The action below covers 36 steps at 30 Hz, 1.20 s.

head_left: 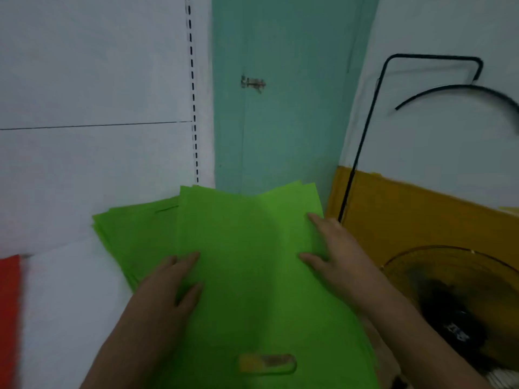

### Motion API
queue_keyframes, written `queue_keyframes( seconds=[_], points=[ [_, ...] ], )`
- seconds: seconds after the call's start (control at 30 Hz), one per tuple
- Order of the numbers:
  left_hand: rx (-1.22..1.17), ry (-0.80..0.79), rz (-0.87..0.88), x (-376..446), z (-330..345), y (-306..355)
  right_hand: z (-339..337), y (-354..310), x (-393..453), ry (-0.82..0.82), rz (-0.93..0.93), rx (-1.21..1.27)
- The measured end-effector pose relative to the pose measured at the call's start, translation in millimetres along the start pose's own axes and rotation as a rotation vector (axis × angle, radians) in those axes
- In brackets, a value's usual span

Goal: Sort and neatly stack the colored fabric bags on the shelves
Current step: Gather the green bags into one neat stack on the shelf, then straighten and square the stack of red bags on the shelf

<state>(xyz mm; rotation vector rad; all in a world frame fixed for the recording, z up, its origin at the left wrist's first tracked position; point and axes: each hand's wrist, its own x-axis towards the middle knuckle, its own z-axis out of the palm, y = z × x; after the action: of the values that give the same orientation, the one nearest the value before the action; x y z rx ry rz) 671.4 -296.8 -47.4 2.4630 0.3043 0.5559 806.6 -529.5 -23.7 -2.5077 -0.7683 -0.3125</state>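
While both hands, left hand [171, 279] and right hand [334, 259], lie flat and open, the green bags [247, 248] look partly squared. Lower layers fan out left; red fabric [9, 304] waits far left.

- Teal door [283, 113] straight ahead, beyond the fingertips, with a small metal latch [252, 84] partway up.
- White slotted upright [192, 88] up and left of the hands.
- Thin black bent rod [365, 130] above the right hand, against a yellow wall band [421, 217].
- Round fan grille [463, 304], blurred, just right of the right forearm.
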Motion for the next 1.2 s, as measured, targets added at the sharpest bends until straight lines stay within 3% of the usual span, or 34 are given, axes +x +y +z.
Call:
queue_keyframes(
  seconds=[0.17, 0.47, 0.63, 0.73, 0.97, 1.2],
  points=[
    [0.068, 0.061, -0.123, 21.4, 5.7, -3.2, 31.1, 11.7, 73.5, -0.082, -0.161, 0.095],
    [0.231, 0.277, -0.514, 58.5, -0.1, -33.9, 94.4, -17.7, 198.0, -0.283, -0.418, 0.309],
    [0.43, 0.139, -0.701, 71.4, 17.3, -44.8, 136.5, -16.5, 227.0, -0.466, -0.454, 0.177],
    [0.429, 0.22, -0.724, 67.4, 24.0, -46.4, 145.3, -3.1, 227.5, -0.487, -0.46, 0.059],
    [0.271, 0.698, -0.549, 28.4, 7.4, -10.7, 98.7, -8.6, 207.6, -0.397, -0.542, 0.245],
    [0.191, 0.723, -0.524, -73.8, -27.1, 33.5, 76.3, -97.9, 100.5, -0.483, -0.798, 0.474]
  ],
)
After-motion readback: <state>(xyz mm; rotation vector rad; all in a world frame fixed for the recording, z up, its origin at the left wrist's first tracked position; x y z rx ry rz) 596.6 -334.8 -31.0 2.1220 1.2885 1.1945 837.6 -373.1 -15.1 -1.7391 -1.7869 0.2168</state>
